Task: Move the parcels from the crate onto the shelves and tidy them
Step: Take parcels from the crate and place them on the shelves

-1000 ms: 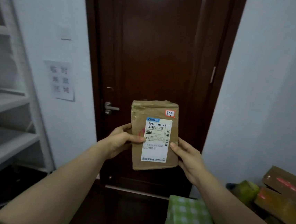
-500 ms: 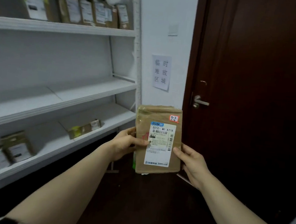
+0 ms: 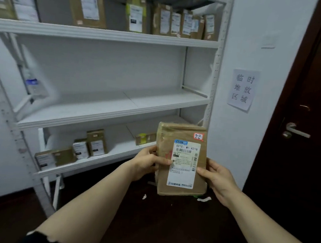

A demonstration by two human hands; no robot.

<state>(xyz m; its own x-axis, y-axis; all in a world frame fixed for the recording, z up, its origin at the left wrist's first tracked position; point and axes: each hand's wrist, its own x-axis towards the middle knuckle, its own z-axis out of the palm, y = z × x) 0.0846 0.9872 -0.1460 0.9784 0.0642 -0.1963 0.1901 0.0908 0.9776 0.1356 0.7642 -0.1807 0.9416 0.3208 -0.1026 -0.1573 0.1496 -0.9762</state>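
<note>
Two hands hold one flat brown taped parcel (image 3: 181, 160) at lower centre. The left hand (image 3: 147, 163) pinches its left edge and the right hand (image 3: 217, 177) curls round its right edge. Its long axis is upright, with the white label facing the camera. Since half a second ago the view has swung left, so the white metal shelves (image 3: 105, 34) fill more of the frame. About five small brown boxes (image 3: 96, 142) stand on the lowest shelf and about nine labelled brown packets (image 3: 85, 0) at upper left.

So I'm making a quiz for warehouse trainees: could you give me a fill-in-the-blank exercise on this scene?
The left hand and right hand hold exactly ___ brown parcel.
Its orange sticker sits at the top ___ corner.
The paper sign hangs to the ___ of the door handle.
Missing words: one; right; left.
</note>
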